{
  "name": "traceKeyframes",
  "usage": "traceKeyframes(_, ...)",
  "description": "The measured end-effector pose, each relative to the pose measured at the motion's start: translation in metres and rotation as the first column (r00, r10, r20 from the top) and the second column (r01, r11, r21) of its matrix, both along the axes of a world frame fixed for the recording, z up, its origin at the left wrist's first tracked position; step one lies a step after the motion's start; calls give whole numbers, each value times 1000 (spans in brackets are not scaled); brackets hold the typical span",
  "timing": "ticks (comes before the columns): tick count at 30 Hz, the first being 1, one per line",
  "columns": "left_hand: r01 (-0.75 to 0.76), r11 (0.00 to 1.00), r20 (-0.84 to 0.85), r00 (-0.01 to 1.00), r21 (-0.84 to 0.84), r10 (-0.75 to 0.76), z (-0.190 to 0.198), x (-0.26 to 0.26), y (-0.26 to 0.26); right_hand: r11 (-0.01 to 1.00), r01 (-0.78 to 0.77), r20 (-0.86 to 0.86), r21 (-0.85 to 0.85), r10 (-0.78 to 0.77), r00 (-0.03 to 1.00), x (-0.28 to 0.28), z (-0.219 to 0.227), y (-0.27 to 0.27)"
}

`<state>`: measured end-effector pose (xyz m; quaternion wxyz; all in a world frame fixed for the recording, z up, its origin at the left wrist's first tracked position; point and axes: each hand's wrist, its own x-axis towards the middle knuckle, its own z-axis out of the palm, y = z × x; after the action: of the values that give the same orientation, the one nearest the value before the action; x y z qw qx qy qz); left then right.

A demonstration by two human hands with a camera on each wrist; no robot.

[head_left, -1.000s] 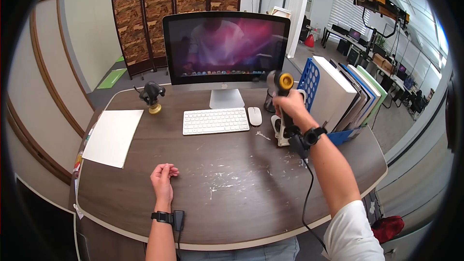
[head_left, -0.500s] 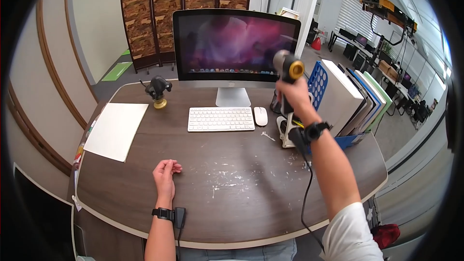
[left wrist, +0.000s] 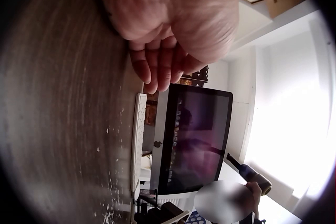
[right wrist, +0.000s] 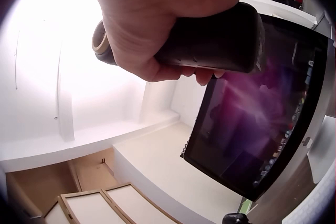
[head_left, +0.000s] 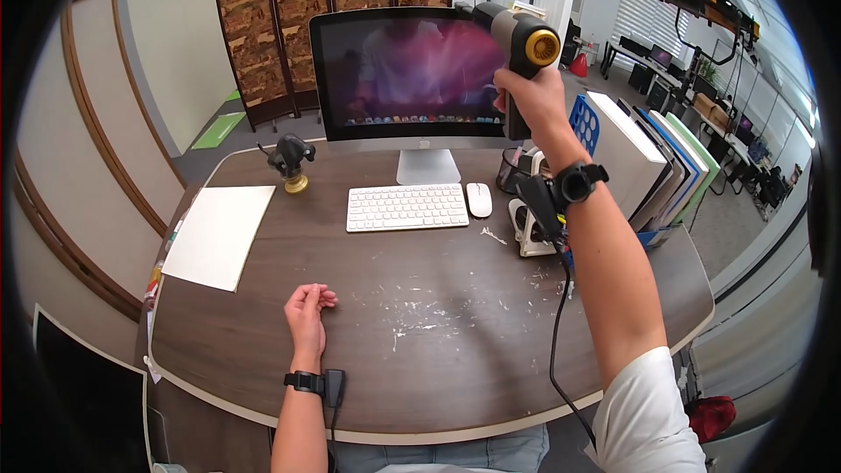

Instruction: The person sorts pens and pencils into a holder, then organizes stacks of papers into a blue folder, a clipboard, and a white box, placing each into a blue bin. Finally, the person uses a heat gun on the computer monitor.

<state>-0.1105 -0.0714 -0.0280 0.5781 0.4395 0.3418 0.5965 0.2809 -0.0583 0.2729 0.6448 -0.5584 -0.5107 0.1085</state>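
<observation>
My right hand (head_left: 536, 98) grips the handle of a gun-shaped handheld vacuum (head_left: 517, 33), raised in front of the monitor's right side. It has a grey barrel, a dark narrow nozzle pointing left and a round yellow vent at the back. The right wrist view shows its dark handle (right wrist: 215, 43) inside the curled fingers. My left hand (head_left: 308, 311) lies on its side on the desk (head_left: 289, 368), fingers loosely bent with nothing in them. The left wrist view shows these relaxed fingers (left wrist: 164, 69). White scraps (head_left: 420, 311) are scattered over the desk between the hands.
A monitor (head_left: 412, 79) stands at the back, with a keyboard (head_left: 407, 208) and mouse (head_left: 478, 200) before it. White paper (head_left: 219, 236) and a small black device on a gold base (head_left: 292, 162) are left. A file holder (head_left: 584, 123) with folders and a pen cup (head_left: 510, 171) stand right.
My right hand has lifted the handheld vacuum up from beside the file holder to in front of the monitor's upper right corner. The left hand has stayed on the desk.
</observation>
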Motion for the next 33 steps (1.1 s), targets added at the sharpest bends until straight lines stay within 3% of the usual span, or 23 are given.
traceKeyframes(3,10,1000,-4,1000,2,-10,0,-1,0,992,-50,-113,-117,36,993,0,-10,2)
traceKeyframes(5,2,1000,9,1000,3,-2,0,0,0,986,-26,-47,-163,18,999,-5,-47,-4)
traceKeyframes(8,-5,1000,-6,1000,-19,5,0,-2,-1,889,-22,-4,-457,23,1000,-18,-94,-16)
traceKeyframes(10,19,1000,2,1000,-1,-19,-1,-1,0,839,68,132,-539,4,991,-24,-109,-16)
traceKeyframes(12,14,1000,4,1000,-1,-14,1,1,1,856,32,135,-516,44,990,-24,-102,-8)
traceKeyframes(15,2,1000,8,1000,-11,-2,1,-1,-2,924,-28,103,-382,72,992,-29,-57,9)
traceKeyframes(18,-1,1000,9,1000,-20,1,3,1,0,990,-81,75,-117,90,993,-39,-10,20)
traceKeyframes(20,-5,1000,-3,1000,-28,5,2,1,-1,996,-86,37,-26,87,996,-48,6,25)
traceKeyframes(23,-5,1000,12,1000,-17,5,-1,0,0,988,-102,-28,-112,99,995,-51,-10,33)
traceKeyframes(25,1,1000,11,1000,-17,-1,-1,0,1,980,-52,12,-193,55,998,-56,-48,33)
traceKeyframes(29,-8,1000,1,1000,-20,8,-3,0,1,885,-149,-60,-442,136,989,-69,-116,19)
traceKeyframes(30,-3,1000,-3,1000,-20,3,-3,0,0,858,-73,19,-509,96,995,-78,-112,11)
traceKeyframes(33,4,1000,-5,1000,-15,-4,-1,0,2,867,-104,16,-487,128,992,-77,-107,24)
